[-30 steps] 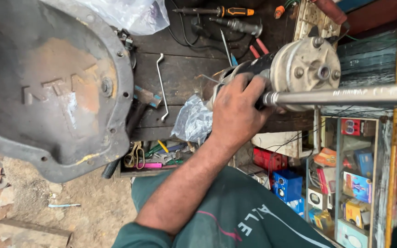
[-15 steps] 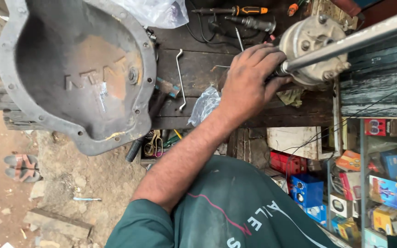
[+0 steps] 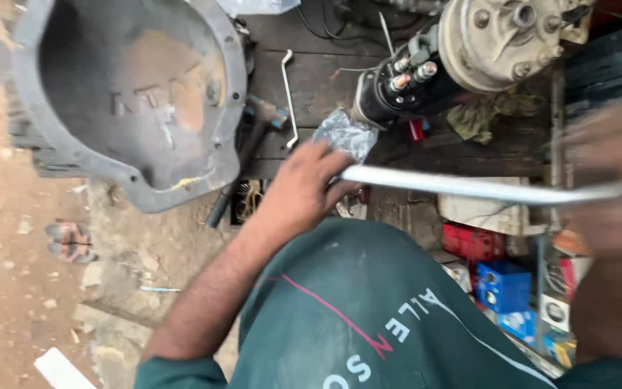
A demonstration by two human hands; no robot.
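Note:
My left hand [image 3: 300, 191] is closed around the near end of a long silver metal pipe [image 3: 469, 189]. The pipe runs level to the right, in front of my green shirt. Its far end meets my right hand [image 3: 613, 180], which is heavily blurred, so its grip is unclear. Above the pipe, a grey and black starter motor [image 3: 469, 50] lies on the dark wooden bench [image 3: 325, 79]. The pipe is apart from the motor. A crumpled clear plastic bag [image 3: 347, 133] lies just above my left hand.
A large grey bell housing [image 3: 131, 94] rests at the bench's left end, over the dirt ground. A bent metal rod [image 3: 289, 97] and a hammer [image 3: 250, 155] lie on the bench. Shelves with red and blue boxes [image 3: 502, 284] stand at lower right.
My left hand has left the starter motor and drawn the pipe down, away from the motor, toward my body. My right hand has come into view at the pipe's right end.

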